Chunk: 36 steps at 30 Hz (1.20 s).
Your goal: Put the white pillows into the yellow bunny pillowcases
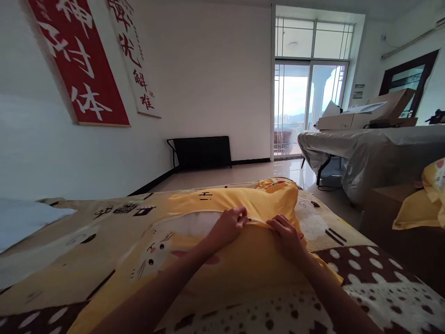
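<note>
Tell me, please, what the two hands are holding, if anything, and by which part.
The yellow cover: the left hand and right hand pinch it along the edge of its opening.

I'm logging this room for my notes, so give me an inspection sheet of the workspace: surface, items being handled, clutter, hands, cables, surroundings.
Surface: patterned blanket, spread beneath the work.
Items handled: yellow cover with a printed animal face, lying flat; white material shows through its opening.
Clutter: pale cloth at far left; yellow fabric over a brown box at right.
Hands: left hand and right hand both pinch the opening's edge.
Cables: dark cord-like line on the floor by the table; ends unclear.
Surroundings: plastic-covered table bearing cartons, glass doors, wall scrolls, black panel.
</note>
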Motion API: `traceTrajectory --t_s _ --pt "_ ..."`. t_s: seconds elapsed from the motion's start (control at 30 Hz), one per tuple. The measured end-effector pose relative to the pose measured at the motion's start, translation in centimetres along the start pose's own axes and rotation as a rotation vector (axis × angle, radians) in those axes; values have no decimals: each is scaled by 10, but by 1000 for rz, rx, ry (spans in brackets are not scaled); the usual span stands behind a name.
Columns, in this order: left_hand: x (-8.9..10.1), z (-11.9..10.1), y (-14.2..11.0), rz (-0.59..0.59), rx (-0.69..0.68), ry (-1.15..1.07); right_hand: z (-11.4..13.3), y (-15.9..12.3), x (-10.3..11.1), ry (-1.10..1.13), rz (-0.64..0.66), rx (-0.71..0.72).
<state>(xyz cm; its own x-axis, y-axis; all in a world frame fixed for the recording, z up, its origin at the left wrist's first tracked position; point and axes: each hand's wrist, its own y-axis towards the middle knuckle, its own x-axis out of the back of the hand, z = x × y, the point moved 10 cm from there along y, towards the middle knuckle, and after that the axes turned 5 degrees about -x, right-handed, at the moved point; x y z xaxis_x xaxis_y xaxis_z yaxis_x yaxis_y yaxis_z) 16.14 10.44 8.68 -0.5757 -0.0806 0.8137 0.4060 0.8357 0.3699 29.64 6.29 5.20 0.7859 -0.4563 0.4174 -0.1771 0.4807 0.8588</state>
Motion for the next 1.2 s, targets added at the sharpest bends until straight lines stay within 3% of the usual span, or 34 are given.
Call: traceTrajectory --t_s 0.3,0.43,0.53,0.7,0.87,1.03,1.2 --pt "39 22 -57 -124 42 69 41 -31 7 -426 70 345" --pt "44 21 -75 -121 15 6 60 -40 12 -428 93 469" --pt "42 16 -82 -71 -1 -68 71 -40 20 -334 98 439" --pt "45 -7 -93 -7 -50 4 93 -32 26 -249 78 276" --pt "41 -13 -101 69 7 -145 121 -19 1 -154 138 124" --pt "37 -5 -109 107 83 -316 147 -17 -13 -56 53 152" --pt "31 2 -116 127 112 -398 164 -24 -16 17 160 275"
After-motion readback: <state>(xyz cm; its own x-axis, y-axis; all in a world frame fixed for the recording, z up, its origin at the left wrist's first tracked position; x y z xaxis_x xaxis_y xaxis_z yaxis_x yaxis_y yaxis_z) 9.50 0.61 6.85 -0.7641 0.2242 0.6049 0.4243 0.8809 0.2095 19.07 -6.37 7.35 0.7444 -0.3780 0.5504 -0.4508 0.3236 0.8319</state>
